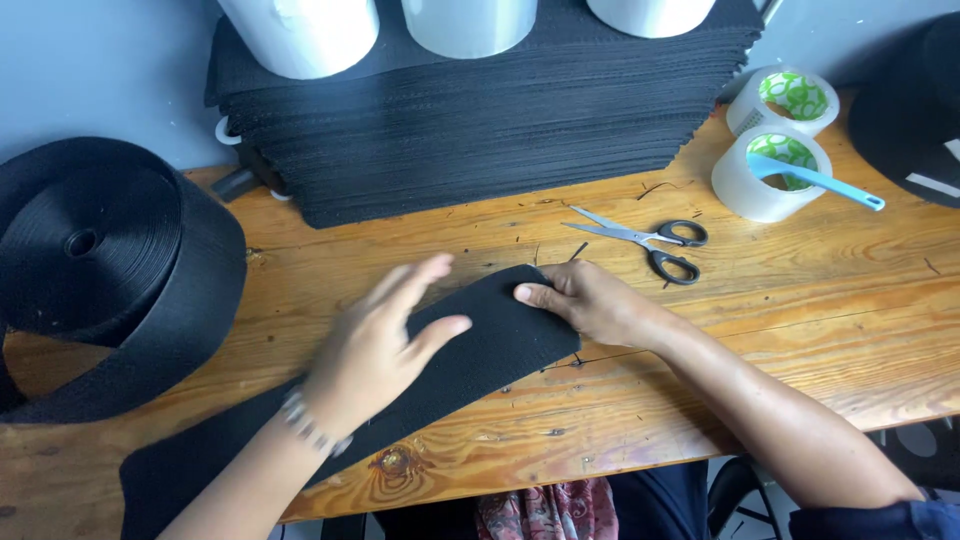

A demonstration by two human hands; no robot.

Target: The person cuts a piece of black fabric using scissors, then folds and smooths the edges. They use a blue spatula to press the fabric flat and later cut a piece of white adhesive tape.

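A wide black webbing strip point(490, 345) lies across the wooden table point(780, 300), running from the lower left up to the middle. My right hand point(590, 300) pinches the strip's far end between thumb and fingers. My left hand point(385, 345) hovers flat over the strip with its fingers spread, blurred by motion, and I cannot tell whether it touches the strip. A metal bracelet sits on the left wrist.
A large roll of black webbing point(100, 270) stands at the left. A tall stack of cut black pieces point(480, 120) with white rolls on top fills the back. Scissors point(650, 240) lie behind my right hand. Two tape rolls point(770, 170) and a blue tool sit at the back right.
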